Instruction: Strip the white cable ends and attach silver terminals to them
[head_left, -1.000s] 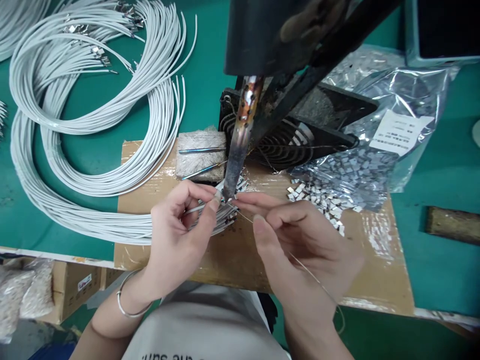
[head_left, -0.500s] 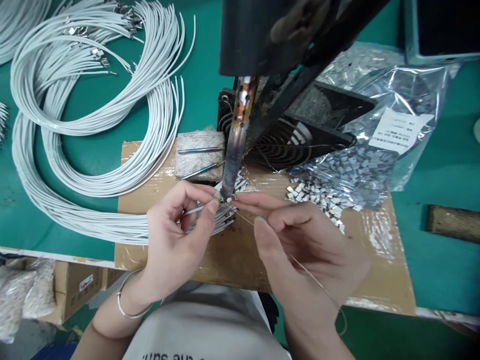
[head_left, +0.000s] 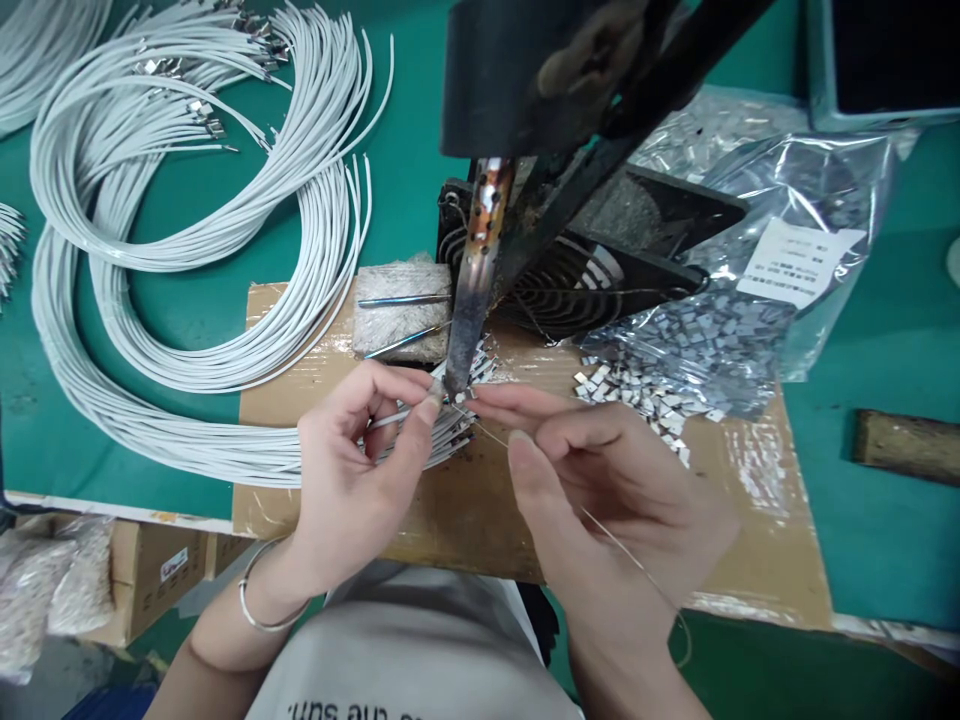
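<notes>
My left hand (head_left: 367,460) pinches a white cable (head_left: 391,418) close to its end, just under the tip of a soldering iron (head_left: 472,290). Against that cable end sits a small metal piece (head_left: 460,398), partly hidden by the iron tip. My right hand (head_left: 607,480) is closed around a thin strand of solder wire (head_left: 491,436), which runs through the fingers and trails past the wrist. Its index fingertip reaches to the metal piece. Beneath my left hand lies a bundle of white cables (head_left: 172,440) with bare ends.
A black fan (head_left: 577,280) stands behind the iron. Loose metal pieces (head_left: 637,400) spill by a clear plastic bag (head_left: 810,230) at right. A pad with two metal rods (head_left: 401,335) lies left of the iron on cardboard (head_left: 757,520). Coiled cables (head_left: 180,250) fill the left.
Both hands hold almost the same pose at the iron tip. The view has shifted very slightly; no grasp has visibly changed.
</notes>
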